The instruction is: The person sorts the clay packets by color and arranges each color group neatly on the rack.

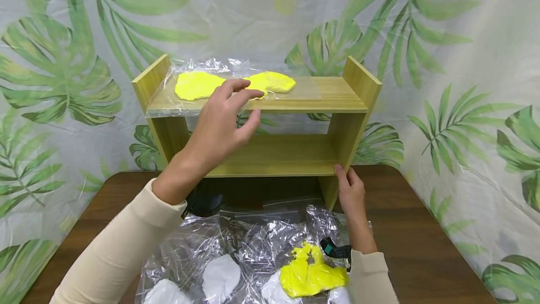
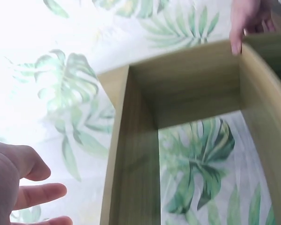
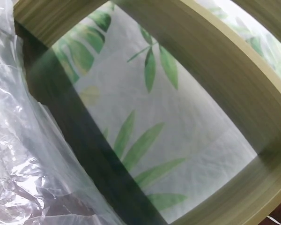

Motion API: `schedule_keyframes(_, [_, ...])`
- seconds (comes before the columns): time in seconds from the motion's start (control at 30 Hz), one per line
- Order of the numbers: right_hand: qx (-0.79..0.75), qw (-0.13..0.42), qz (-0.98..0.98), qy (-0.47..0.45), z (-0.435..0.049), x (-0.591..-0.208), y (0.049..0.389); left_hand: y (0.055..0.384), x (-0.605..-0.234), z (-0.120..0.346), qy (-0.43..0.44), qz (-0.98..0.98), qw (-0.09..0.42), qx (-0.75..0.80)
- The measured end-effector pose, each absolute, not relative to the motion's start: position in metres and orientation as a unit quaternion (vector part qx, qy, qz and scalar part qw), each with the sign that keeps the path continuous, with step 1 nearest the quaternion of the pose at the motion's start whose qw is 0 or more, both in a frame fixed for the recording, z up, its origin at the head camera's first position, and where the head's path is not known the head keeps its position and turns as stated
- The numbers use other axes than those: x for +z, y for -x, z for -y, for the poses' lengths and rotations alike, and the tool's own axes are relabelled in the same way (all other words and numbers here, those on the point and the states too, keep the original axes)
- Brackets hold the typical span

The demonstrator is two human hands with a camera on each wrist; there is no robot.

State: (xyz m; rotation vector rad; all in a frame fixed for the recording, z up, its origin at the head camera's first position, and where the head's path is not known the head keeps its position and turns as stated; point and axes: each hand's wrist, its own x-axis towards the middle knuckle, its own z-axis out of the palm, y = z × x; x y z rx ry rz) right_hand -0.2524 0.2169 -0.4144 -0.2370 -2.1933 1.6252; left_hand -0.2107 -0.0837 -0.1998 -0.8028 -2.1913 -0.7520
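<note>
A small wooden shelf [image 1: 278, 156] stands on the dark table. Over its top board lies a clear plastic bag [image 1: 213, 65] with flat yellow clay-like pieces [image 1: 196, 86] in it. My left hand [image 1: 223, 123] is raised before the top board, fingers spread and slightly bent, with nothing between them. In the head view its fingertips overlap the yellow; whether they touch the bag I cannot tell. The left wrist view shows this hand [image 2: 21, 187] beside the shelf. My right hand [image 1: 353, 196] grips the shelf's right side panel, thumb at the middle board's front edge.
In front of the shelf, several clear bags [image 1: 253, 233] cover the table [image 1: 426, 243]. White flat lumps [image 1: 221, 278] and another yellow piece [image 1: 310, 276] lie in or under them. A leaf-patterned cloth [image 1: 455, 60] hangs behind.
</note>
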Motion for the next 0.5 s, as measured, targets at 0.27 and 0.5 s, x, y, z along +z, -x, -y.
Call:
schedule_keyframes(0.27, [0.583,0.187,0.786,0.085,-0.217,-0.416,0.253,0.168,-0.236,0.086,0.338,0.818,0.343,-0.315])
schedule_keyframes(0.5, [0.582,0.193,0.785,0.086,-0.216,-0.417,0.254,0.142,-0.261,0.094,0.308,0.839,0.286,-0.345])
